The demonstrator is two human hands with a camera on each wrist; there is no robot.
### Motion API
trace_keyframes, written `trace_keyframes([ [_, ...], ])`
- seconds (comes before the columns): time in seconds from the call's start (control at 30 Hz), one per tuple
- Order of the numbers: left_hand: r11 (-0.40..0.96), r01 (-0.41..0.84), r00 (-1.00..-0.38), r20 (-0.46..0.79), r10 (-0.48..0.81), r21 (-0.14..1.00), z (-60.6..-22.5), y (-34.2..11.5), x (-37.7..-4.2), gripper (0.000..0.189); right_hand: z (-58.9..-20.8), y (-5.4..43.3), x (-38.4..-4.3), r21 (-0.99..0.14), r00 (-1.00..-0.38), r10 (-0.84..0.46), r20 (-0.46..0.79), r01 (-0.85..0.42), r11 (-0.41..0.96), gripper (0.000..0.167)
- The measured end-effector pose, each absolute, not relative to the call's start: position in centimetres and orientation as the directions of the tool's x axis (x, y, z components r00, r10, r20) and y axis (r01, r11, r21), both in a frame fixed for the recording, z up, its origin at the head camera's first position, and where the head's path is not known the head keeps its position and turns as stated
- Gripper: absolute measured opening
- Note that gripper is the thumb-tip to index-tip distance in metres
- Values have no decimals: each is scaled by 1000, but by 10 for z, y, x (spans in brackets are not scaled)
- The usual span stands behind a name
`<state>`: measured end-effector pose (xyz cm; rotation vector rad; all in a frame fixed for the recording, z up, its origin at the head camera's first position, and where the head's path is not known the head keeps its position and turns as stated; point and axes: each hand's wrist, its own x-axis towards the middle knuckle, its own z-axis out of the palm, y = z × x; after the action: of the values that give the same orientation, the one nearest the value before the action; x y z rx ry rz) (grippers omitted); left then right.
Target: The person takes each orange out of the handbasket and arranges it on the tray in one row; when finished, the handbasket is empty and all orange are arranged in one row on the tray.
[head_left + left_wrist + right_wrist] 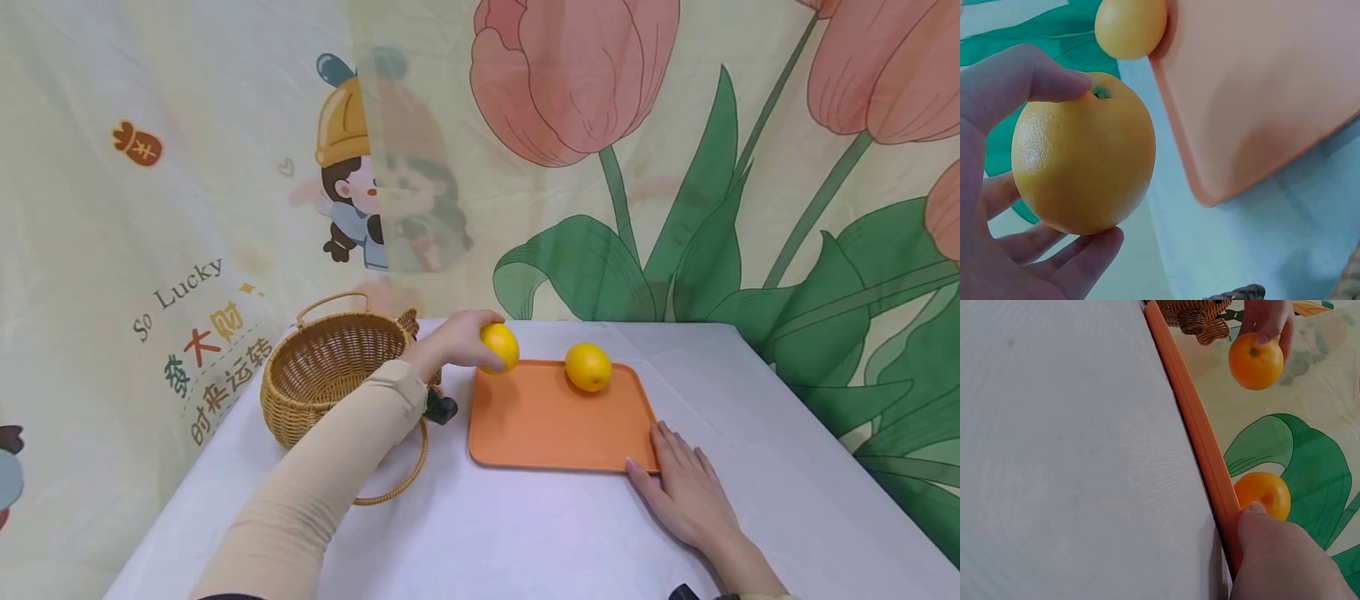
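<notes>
My left hand (467, 337) grips an orange (500, 347) above the far-left corner of an orange-coloured tray (551, 429). In the left wrist view the thumb presses near the green stem mark of the held orange (1085, 162), and the fingers curl underneath. A second orange (588, 367) sits at the tray's far side; the left wrist view also catches this other orange (1130, 28). At the tray's near-right corner rests my right hand (690, 496), its fingers fairly straight along the side. The right wrist view shows the thumb touching the tray rim (1200, 440).
Left of the tray stands a wicker basket (330, 367) with a raised handle, partly hidden behind my left arm. Another wicker handle (401, 492) lies low in front of it, with a dark object (441, 408) near its side. A printed curtain (420, 167) hangs behind the white table (465, 533).
</notes>
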<state>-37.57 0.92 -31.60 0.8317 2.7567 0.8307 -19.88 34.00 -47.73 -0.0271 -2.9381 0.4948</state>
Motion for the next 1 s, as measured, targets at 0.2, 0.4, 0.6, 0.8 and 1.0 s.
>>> trace_keyframes([
  [0.2, 696, 459, -834, -1, 552, 552, -325, 20, -381, 79, -477, 342, -198, -321, -987, 49, 153, -2, 947, 98],
  [0.4, 714, 485, -822, -15, 569, 505, -332, 28, -384, 79, -477, 340, -197, -326, -988, 58, 146, 7, 945, 98],
  [0.6, 725, 495, -811, -44, 583, 479, -334, 36, -385, 78, -477, 340, -197, -323, -987, 60, 148, 9, 946, 98],
  [0.8, 726, 490, -807, -64, 587, 483, -336, 42, -388, 78, -477, 340, -198, -311, -985, 59, 162, 5, 950, 97],
  [1.0, 733, 486, -810, -70, 583, 477, -345, 45, -390, 79, -477, 341, -199, -303, -982, 49, 183, -9, 953, 94],
])
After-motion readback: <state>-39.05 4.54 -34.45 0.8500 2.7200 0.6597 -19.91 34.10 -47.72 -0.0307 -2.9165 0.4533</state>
